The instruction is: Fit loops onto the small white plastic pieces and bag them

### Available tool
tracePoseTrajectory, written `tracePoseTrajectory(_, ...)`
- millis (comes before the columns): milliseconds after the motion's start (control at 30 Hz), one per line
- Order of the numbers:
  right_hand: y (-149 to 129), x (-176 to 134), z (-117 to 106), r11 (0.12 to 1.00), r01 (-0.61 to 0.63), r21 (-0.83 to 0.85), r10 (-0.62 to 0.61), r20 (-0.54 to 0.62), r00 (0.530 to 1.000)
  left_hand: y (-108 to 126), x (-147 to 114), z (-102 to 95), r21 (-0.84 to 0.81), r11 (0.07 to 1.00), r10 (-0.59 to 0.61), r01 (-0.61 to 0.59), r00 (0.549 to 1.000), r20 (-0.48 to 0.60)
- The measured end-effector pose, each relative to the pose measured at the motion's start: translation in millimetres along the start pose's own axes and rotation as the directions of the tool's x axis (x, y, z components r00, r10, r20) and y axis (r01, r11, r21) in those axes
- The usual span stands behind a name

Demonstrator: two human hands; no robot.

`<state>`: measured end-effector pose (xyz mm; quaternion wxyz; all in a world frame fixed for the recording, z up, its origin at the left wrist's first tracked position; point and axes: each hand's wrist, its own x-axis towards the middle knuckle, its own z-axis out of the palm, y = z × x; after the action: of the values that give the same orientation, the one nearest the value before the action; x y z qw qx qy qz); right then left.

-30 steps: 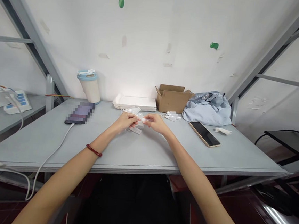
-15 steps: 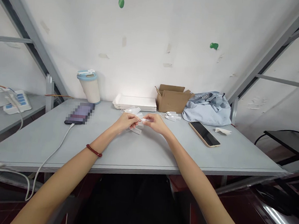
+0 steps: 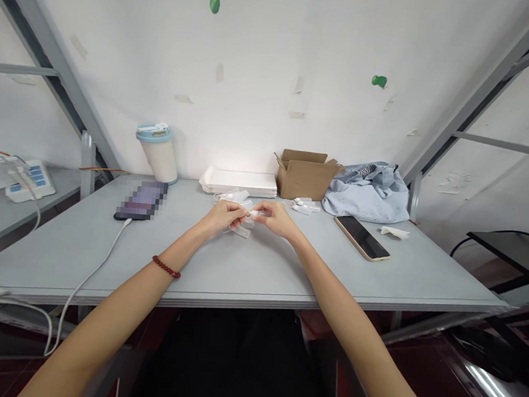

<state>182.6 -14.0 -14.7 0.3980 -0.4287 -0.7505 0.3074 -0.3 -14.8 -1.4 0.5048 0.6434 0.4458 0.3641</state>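
Along the back of the grey desk (image 3: 257, 278), against the wall, stand a cream cup (image 3: 159, 159) with a blue lid, a low white stack (image 3: 242, 183), an open cardboard box (image 3: 308, 181) and a crumpled pale blue cloth (image 3: 367, 199). Left of the hands lies a phone (image 3: 137, 203), its screen blurred, with a white cable (image 3: 93, 276) running over the front edge. To the right are a gold-edged phone (image 3: 361, 238) and a crumpled tissue (image 3: 395, 233). One group of clear pieces (image 3: 304, 206) rests just in front of the box; other clear tabs (image 3: 242, 231) lie under and beside the left hand (image 3: 226, 214), close in around the working spot.

Between the two hands, near the middle of the desk, is a small white piece (image 3: 254, 214). Thumb and forefinger of the left hand pinch at its left end, and the right hand (image 3: 275, 217) pinches it from the right. Its long axis runs roughly sideways, from one hand toward the other; fingers cover much of it, so which end is which cannot be told.
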Motion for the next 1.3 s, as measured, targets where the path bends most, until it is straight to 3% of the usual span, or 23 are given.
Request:
tracePoseTrajectory(600,-5.2,0.9,-4.8,0.999,0.027,-0.042,-0.029,-0.029,0.999,-0.9,2.6,-1.6,-0.006,1.0,-0.003,0.004,0.999,0.034)
tracePoseTrajectory(1000,-5.5,2.8,-4.6,0.998,-0.013,-0.057,0.012,-0.025,1.0,-7.1,10.4,-4.4,0.034,0.997,0.066,-0.065,0.997,-0.038)
tracePoseTrajectory(1300,-0.9,4.2,-9.7,0.992,-0.02,-0.123,0.014,-0.052,0.999,-7.7,11.1,-9.5,0.012,0.999,0.047,-0.046,0.997,-0.068)
